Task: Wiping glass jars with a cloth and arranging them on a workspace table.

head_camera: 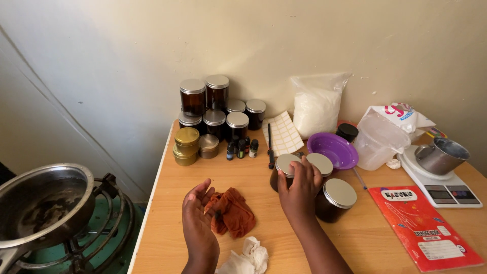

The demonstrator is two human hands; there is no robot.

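right hand (299, 189) clasps amber jar (282, 172) from above | left hand (197, 213) open, edge touching rust cloth (232, 212)

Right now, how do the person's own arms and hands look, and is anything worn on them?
Both forearms are bare; no sleeves show. The left hand and the right hand wear no gloves, and I see no rings, watch or bracelet. Nails look short and unpainted.
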